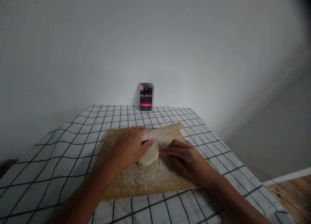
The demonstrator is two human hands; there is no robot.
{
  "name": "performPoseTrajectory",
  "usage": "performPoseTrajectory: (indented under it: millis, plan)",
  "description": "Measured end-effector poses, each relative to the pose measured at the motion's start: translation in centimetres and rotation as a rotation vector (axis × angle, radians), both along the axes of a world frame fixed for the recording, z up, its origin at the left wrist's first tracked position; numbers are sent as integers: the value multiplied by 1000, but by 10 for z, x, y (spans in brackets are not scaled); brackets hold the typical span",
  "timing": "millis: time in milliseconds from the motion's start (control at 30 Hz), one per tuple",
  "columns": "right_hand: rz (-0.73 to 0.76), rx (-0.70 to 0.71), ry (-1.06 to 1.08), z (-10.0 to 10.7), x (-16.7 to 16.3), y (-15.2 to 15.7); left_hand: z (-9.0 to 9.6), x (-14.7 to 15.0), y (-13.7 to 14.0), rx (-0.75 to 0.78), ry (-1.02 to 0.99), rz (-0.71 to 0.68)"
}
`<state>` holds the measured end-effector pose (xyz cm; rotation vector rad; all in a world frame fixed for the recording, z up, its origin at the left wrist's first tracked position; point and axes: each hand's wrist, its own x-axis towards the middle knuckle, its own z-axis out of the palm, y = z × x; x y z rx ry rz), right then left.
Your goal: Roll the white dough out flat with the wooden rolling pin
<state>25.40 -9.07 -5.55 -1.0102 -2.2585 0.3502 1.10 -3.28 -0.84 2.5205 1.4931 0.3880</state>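
A round, flattened piece of dough (pixel 150 156) lies on a floured wooden board (pixel 126 193). Across the board's far side, slanting up to the right, is a pale wooden rolling pin (pixel 168 130) dusted with flour. My left hand (pixel 131 144) lies over the pin's left end, fingers over its top and thumb reaching along the near side above the dough. That end of the pin is hidden beneath the hand. At the dough's right edge, my right hand (pixel 187 154) has its fingertips pinched together on the rim.
Under the board spreads a white cloth (pixel 70 152) with a black grid, covering the table. A phone-like upright object (pixel 146 97), blurred out, leans on the wall (pixel 155 39) at the table's far edge. Wooden floor (pixel 296 195) shows at the lower right.
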Motion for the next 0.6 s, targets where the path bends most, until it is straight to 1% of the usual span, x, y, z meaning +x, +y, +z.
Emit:
performPoseTrajectory:
  millis: [133, 367, 600]
  plan:
    - [19, -13, -4, -1, 0, 0, 3, 1, -2, 9, 11, 9]
    - [15, 0, -18, -1, 1, 0, -3, 0, 1, 40, -10, -4]
    - [18, -7, -41, 0, 1, -1, 5, 2, -3, 16, 38, 14]
